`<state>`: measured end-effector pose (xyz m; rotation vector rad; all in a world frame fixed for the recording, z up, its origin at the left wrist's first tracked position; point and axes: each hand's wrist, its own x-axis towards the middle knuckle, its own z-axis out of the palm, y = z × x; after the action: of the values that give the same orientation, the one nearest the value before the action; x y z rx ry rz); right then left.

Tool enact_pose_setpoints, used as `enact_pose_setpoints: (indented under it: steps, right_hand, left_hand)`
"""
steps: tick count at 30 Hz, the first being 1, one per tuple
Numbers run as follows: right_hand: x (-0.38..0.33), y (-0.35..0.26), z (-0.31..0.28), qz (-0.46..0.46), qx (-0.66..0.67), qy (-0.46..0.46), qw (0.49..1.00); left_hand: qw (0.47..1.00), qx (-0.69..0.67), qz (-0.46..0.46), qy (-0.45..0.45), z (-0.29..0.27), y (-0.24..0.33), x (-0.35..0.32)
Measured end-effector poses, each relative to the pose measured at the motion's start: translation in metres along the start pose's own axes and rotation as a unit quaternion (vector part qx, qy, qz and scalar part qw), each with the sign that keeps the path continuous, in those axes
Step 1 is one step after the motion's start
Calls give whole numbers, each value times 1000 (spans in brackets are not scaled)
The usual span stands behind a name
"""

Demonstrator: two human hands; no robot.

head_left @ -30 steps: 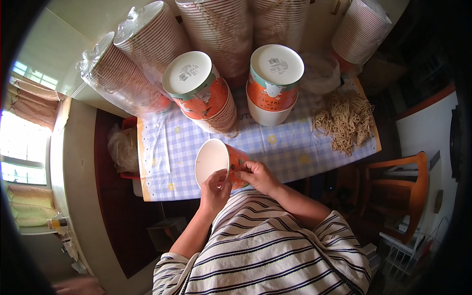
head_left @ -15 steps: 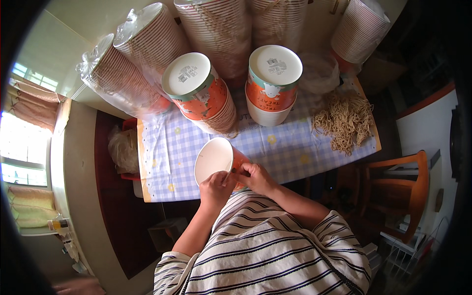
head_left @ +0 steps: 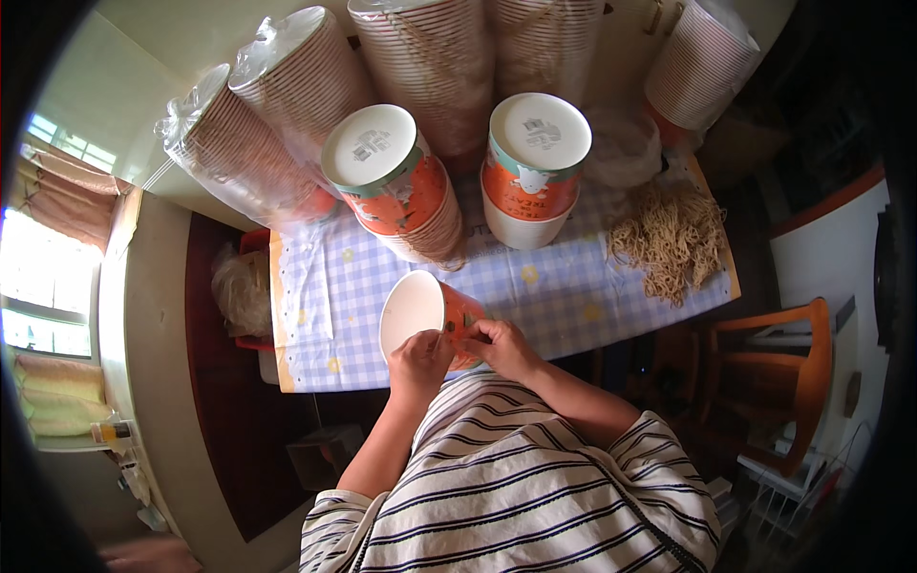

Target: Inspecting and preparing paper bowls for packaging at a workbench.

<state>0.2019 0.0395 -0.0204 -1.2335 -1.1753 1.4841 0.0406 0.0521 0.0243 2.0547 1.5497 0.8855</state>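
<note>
A paper bucket, white inside and orange outside, lies tilted at the table's near edge with its mouth toward the left. At its lower rim my left hand is closed, thumb and fingers pinched together. My right hand is also pinched, close against the orange wall beside a small dark spot. Whatever the fingertips hold is too small to make out. Beyond the bucket stand two upside-down stacks of similar buckets, a left stack with tan cords hanging at its lower side and a right stack.
A heap of tan twisted cords lies at the right of the checked tablecloth. Tall plastic-wrapped stacks of buckets line the back. A wooden chair stands to the right, and a plastic bag is left of the table.
My hands have drawn slightly apart, showing more of the bucket's orange wall between them. The bucket has turned a little, its mouth looking narrower. The view has shifted slightly.
</note>
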Motion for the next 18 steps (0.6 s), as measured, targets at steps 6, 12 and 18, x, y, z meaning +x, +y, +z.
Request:
enact_pose_setpoints:
  steps: [6,12,18]
  right_hand:
    - [-2,18,-8,16,27,29,999]
    - [-9,16,-10,-15,-148,61,987]
    - [-7,13,-7,-91,-178,124,972]
  left_hand:
    - [965,-180,-184,-55,-11,0,1]
    - [944,-174,-247,-130,-21,3,-6]
    - [869,-440,-227,24,-16,-12,-8]
